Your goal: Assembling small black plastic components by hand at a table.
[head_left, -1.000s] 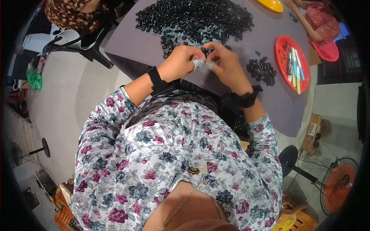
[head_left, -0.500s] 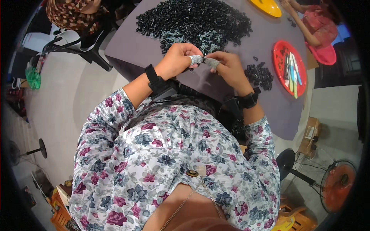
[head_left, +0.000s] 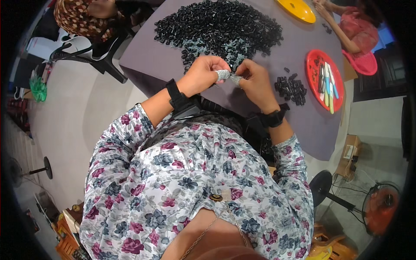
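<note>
My left hand [head_left: 203, 74] and my right hand [head_left: 255, 84] meet over the near edge of the table, their fingers closed in pinches. Pale grey wrapping covers both thumbs. A small black piece [head_left: 232, 73] shows as a dark bit between the thumb tips; the fingers hide most of it. Just beyond my hands spreads a large heap of small black pieces [head_left: 216, 26], with greyish-green bits [head_left: 195, 47] along its near side. A smaller pile of black pieces [head_left: 291, 90] lies right of my right hand.
A red plate [head_left: 311, 58] with several knives [head_left: 331, 86] stands on the grey-covered table [head_left: 303, 130] at the right. Farther back is a yellow plate [head_left: 299, 11]. One person [head_left: 359, 30] sits at the far right, another [head_left: 82, 19] at the far left beside a black chair [head_left: 104, 65].
My hands have come slightly lower and closer together. The right fingers are curled in more, and the black piece between the thumbs shows less than before.
</note>
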`<act>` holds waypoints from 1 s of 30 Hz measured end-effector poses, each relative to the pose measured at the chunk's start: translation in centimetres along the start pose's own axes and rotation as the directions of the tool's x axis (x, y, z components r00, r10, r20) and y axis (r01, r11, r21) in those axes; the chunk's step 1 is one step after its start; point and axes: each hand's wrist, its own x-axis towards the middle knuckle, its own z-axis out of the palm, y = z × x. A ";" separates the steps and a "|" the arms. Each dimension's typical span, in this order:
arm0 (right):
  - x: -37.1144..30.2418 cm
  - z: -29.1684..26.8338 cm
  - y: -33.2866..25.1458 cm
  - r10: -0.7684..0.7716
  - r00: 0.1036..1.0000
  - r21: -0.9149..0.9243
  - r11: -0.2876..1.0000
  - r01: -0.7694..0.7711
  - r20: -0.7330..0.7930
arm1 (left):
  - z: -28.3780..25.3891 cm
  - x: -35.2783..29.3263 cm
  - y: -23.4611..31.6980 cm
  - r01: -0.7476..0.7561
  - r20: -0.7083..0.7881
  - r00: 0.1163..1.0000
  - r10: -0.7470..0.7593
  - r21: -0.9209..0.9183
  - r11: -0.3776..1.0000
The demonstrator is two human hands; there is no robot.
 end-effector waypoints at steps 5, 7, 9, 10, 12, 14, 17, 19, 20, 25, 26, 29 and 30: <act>-0.1 0.2 0.0 -0.042 0.999 -0.046 0.998 0.042 -0.013 | 0.1 -0.1 -0.2 0.004 0.062 0.998 -0.006 0.022 1.000; -0.1 0.3 -0.1 -0.073 0.997 -0.070 0.995 0.072 -0.022 | -0.1 -0.1 -0.1 0.007 0.105 0.994 -0.011 0.040 0.999; 0.0 0.2 -0.5 -0.105 0.994 -0.105 0.989 0.101 -0.033 | -0.4 0.1 -0.2 -0.014 0.094 0.996 0.003 0.120 0.993; 0.1 0.1 -0.1 -0.128 0.991 -0.121 0.985 0.123 -0.034 | -0.5 0.1 -0.2 -0.025 0.091 0.996 0.010 0.160 0.987; 0.3 -0.2 1.0 -0.175 0.984 -0.153 0.974 0.167 -0.035 | -0.7 0.1 -0.2 -0.030 0.091 0.996 0.015 0.158 0.987; 0.0 -0.6 0.0 -0.189 0.981 -0.206 0.962 0.177 -0.041 | -0.7 0.2 -0.1 -0.020 0.083 0.997 0.009 0.133 0.991; 0.0 -0.5 0.3 -0.099 0.995 -0.049 0.994 0.098 -0.017 | -0.5 0.1 0.2 0.007 0.067 0.998 -0.012 0.064 0.998; 0.0 -0.4 0.8 0.001 0.998 0.103 0.995 -0.007 0.059 | -0.3 0.1 0.4 0.014 0.060 0.998 -0.016 0.023 1.000; 0.2 -0.4 1.1 0.050 0.992 0.158 0.985 -0.068 0.118 | -0.4 0.2 0.4 -0.006 0.066 0.998 0.004 0.043 0.999; 0.5 -0.6 0.5 0.168 0.961 0.322 0.917 -0.234 0.220 | -0.8 0.1 0.6 -0.005 0.037 0.999 0.004 0.048 0.999; 0.4 -0.6 0.2 0.188 0.959 0.355 0.899 -0.255 0.212 | -0.9 0.1 0.9 -0.006 0.048 0.999 0.003 0.058 0.998; 0.7 -0.5 0.1 0.147 0.972 0.414 0.885 -0.213 0.185 | -1.2 0.0 1.8 -0.015 0.064 0.998 0.009 0.101 0.995; 0.8 -0.5 0.2 0.116 0.978 0.427 0.886 -0.181 0.175 | -1.3 0.1 1.9 -0.025 0.060 0.998 0.018 0.125 0.992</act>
